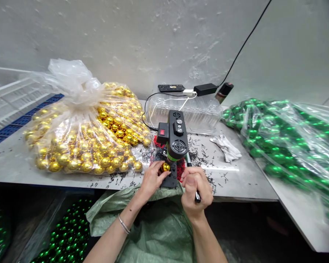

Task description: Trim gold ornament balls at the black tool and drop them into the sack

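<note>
A shiny gold ball (166,167) is pinched between the thumb and fingers of my left hand (152,179), on the dark base plate (170,179) of a small black machine (178,133). The machine's head stands right above and beside the ball. My right hand (196,188) is wrapped round a black-handled lever (197,197) to the right of the machine. A red switch (162,132) shows on the machine's left side. Black shreds lie around the base, over a red mat (181,170).
Clear bags of gold balls (79,146) stand left; a bag of green balls (290,135) lies right. Behind are a clear plastic box (205,113), a power adapter (205,89) and cables. A white glove (227,147) lies right. A green sack (159,226) hangs at the table's front edge.
</note>
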Demonstrator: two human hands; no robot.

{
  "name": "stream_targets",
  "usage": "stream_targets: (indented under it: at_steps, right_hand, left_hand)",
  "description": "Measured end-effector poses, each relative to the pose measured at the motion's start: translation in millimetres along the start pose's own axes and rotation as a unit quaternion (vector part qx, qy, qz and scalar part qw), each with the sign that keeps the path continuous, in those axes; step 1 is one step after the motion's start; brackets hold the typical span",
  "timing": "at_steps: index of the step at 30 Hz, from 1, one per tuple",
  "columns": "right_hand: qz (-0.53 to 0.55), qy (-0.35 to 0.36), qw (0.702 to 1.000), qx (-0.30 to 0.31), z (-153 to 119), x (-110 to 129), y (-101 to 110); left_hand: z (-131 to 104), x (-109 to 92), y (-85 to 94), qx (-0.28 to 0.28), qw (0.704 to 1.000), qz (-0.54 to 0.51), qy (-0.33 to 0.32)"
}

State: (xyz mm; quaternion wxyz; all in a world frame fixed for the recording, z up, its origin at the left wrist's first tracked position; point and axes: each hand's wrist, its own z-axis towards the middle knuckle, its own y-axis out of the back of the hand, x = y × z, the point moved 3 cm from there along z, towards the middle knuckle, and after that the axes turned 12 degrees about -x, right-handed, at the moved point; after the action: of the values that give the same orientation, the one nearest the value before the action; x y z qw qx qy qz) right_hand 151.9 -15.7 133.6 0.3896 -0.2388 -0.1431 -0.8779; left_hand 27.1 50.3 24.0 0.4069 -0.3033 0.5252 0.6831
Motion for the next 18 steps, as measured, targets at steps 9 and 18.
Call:
stream_targets:
  at_steps: [9, 18]
  right_hand:
    - [-0.006, 0.062, 0.998, 0.002, -42.8, -28.5, -3.0]
    - [-0.008, 0.070, 0.997, -0.044, -60.1, -44.0, -8.9]
  left_hand:
    - [-1.2, 2.6, -4.6, -0.016, 0.999, 0.028, -0.027]
    - [-5.2, 4.9, -7.0, -0.030, 0.998, 0.039, -0.041]
